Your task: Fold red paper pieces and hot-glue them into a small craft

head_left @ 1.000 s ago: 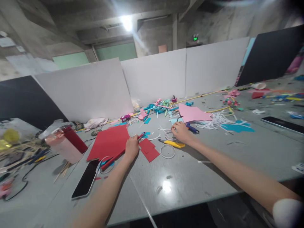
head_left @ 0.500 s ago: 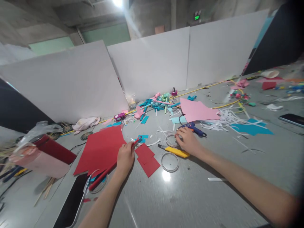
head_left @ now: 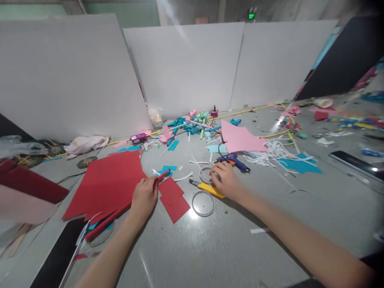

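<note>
My left hand is closed round a long red paper strip, rolled or folded narrow, with a small loop at its far end. My right hand rests on the table with bent fingers pinching the right edge of a grey ring that lies flat. Just under that hand lies a yellow utility knife, its blade end pointing left. A second grey ring sits nearer me. Small red paper pieces lie overlapping between my hands. Left of my left hand spreads a large red sheet.
Behind my right hand are a blue glue gun, a pink sheet and white paper strips. Teal and pink paper knots are heaped by the white partition. A phone lies right, a red cylinder left.
My view has tilted down and turned slightly right, so the table's things appear shifted left. Both hands keep nearly the same places against the strip and the ring.
</note>
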The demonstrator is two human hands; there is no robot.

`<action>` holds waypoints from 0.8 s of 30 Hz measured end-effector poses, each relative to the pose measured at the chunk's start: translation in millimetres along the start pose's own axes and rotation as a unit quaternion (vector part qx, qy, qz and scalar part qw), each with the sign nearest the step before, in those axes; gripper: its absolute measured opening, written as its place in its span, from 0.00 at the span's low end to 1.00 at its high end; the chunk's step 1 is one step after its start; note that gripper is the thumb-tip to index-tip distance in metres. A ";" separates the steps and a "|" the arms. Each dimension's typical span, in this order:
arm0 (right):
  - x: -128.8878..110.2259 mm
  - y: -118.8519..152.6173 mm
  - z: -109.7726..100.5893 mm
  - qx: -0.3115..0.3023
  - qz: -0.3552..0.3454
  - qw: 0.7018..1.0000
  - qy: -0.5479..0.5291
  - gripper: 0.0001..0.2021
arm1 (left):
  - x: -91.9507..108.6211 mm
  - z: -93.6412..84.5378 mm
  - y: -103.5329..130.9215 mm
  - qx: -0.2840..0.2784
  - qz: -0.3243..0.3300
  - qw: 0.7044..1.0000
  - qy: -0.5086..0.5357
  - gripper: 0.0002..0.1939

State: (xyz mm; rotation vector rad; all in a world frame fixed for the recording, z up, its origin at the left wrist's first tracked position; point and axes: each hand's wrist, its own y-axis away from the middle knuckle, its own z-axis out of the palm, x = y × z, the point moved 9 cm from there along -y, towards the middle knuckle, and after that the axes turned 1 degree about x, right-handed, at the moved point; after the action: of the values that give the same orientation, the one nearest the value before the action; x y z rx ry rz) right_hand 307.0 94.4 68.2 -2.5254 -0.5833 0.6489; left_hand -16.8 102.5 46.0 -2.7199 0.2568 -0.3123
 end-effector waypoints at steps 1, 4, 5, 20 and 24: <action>-1.5 -0.8 1.1 0.000 -0.002 1.000 0.007 0.12 | -0.5 0.0 0.8 -0.003 -0.003 1.000 -0.001 0.18; -9.5 -3.2 3.9 0.008 -0.016 1.000 0.023 0.12 | -1.4 0.9 3.8 -0.007 0.000 1.000 0.002 0.18; -12.6 -3.9 3.8 0.014 -0.021 0.999 0.029 0.12 | -1.8 1.4 4.6 -0.006 0.002 1.000 0.002 0.18; -5.0 4.4 1.2 -0.043 -0.094 0.972 0.212 0.14 | -62.7 -154.1 85.4 0.033 -0.129 0.987 0.087 0.23; -8.6 5.1 -0.9 -0.050 -0.114 0.966 0.226 0.15 | -189.1 -187.3 162.2 -0.003 -0.334 0.938 -0.092 0.26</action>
State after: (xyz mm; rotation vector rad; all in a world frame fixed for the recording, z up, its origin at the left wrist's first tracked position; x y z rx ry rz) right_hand 302.1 85.7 69.1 -2.5251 -0.7308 -0.0463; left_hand -267.0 -69.7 115.8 -2.7316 -0.7331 -0.2284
